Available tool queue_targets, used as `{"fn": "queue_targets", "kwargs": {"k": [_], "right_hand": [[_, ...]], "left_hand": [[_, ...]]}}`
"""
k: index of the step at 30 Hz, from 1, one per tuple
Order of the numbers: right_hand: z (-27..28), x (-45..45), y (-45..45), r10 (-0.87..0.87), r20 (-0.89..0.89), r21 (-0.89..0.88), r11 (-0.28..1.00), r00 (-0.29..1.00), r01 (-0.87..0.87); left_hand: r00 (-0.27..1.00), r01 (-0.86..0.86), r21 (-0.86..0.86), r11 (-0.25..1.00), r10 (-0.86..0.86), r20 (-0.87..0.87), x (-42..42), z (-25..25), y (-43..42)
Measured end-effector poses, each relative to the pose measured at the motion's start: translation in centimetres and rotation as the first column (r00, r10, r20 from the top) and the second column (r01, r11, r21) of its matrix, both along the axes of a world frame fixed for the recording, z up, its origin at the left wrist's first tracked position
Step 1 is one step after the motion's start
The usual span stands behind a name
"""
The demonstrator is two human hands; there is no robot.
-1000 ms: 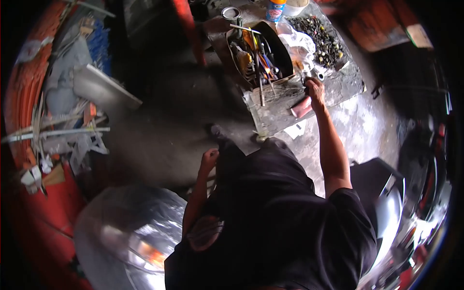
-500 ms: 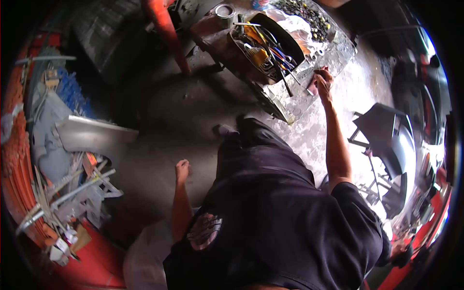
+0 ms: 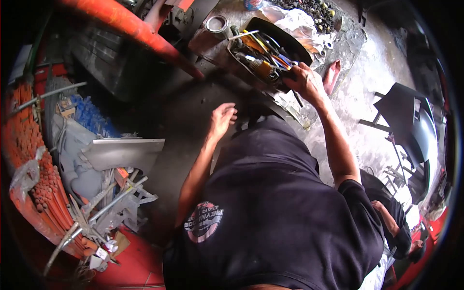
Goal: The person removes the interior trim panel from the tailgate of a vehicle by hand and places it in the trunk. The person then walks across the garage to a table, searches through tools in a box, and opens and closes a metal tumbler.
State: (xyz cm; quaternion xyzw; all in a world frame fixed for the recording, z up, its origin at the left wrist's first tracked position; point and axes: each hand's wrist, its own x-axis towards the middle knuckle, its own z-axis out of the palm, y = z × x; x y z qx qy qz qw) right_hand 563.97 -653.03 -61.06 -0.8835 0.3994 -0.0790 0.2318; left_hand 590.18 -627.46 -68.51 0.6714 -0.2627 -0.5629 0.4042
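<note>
My right hand (image 3: 305, 83) is at the near right edge of a dark bin (image 3: 290, 35) full of tools. Its fingers bend down over the contents, and whatever is between the fingertips is hidden. Below them, a dark rod-like handle (image 3: 298, 99) sticks out past the bin. Inside lie a brush with pale bristles (image 3: 261, 65) and several thin tools with yellow and blue handles. To the right of this hand a reddish flat piece (image 3: 332, 76) rests on the work surface. My left hand (image 3: 224, 119) hangs in front of my body, fingers loosely bent and apart, holding nothing.
An open can (image 3: 216, 24) stands left of the bin; a white plastic bag (image 3: 292, 20) lies behind it. A red metal post (image 3: 140, 31) crosses the upper left. Car panels (image 3: 126, 152) and scrap lie at left, a dark bumper (image 3: 406, 118) at right. Another person's arm (image 3: 386, 220) shows lower right.
My right hand has left the reddish piece and moved left to the bin. My left hand has risen and moved right, its fingers loosening. The view has shifted.
</note>
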Motion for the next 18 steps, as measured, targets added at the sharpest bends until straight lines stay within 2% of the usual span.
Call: {"fn": "queue_targets", "kwargs": {"k": [2, 3, 5, 6, 8, 9, 10, 13, 16, 18], "right_hand": [[0.6, 0.8, -0.1, -0.008, -0.034, 0.032, 0.999, 0.999, 0.009], [0.2, 0.8, -0.3, 0.018, 0.029, 0.005, 1.000, 0.999, -0.018], [-1.0, 0.9, -0.6, 0.001, 0.060, -0.015, 1.000, 0.998, 0.000], [-1.2, 0.9, -0.8, -0.011, 0.046, -0.025, 1.000, 0.999, 0.012], [-0.3, 0.6, -1.6, -0.056, 0.030, -0.031, 0.998, 0.998, 0.057], [0.1, 0.5, -1.9, -0.093, 0.019, -0.044, 0.995, 0.995, 0.094], [-0.7, -0.1, -2.6, -0.090, 0.064, -0.070, 0.993, 0.994, 0.094], [-0.4, -0.4, -3.6, -0.117, 0.039, -0.032, 0.992, 0.992, 0.119], [-0.6, -1.0, -3.6, -0.105, 0.102, -0.037, 0.993, 0.989, 0.109], [-0.5, -1.1, -3.0, -0.142, 0.265, -0.026, 0.988, 0.954, 0.154]], "left_hand": [[0.998, 0.030, -0.085, 0.996, -0.025, 0.066, -0.5, 3.3, -4.3], [0.997, 0.038, -0.076, 0.996, -0.033, 0.065, -0.7, 4.3, -6.2], [0.951, 0.101, -0.263, 0.959, -0.016, 0.309, -1.2, 5.7, -9.4], [0.951, 0.111, -0.255, 0.961, -0.029, 0.307, -1.5, 6.4, -10.7], [0.856, 0.229, -0.371, 0.900, -0.005, 0.516, -2.2, 8.0, -13.1], [0.857, 0.252, -0.352, 0.901, -0.038, 0.515, -2.6, 9.1, -13.9], [0.857, 0.269, -0.359, 0.894, -0.052, 0.512, -2.8, 8.8, -14.4], [0.851, 0.321, -0.352, 0.879, -0.104, 0.515, -3.4, 7.7, -15.3], [0.787, 0.398, -0.342, 0.851, -0.125, 0.604, -3.0, 6.8, -15.9], [0.643, 0.430, -0.326, 0.842, -0.032, 0.765, -1.9, 7.3, -16.2]]}}
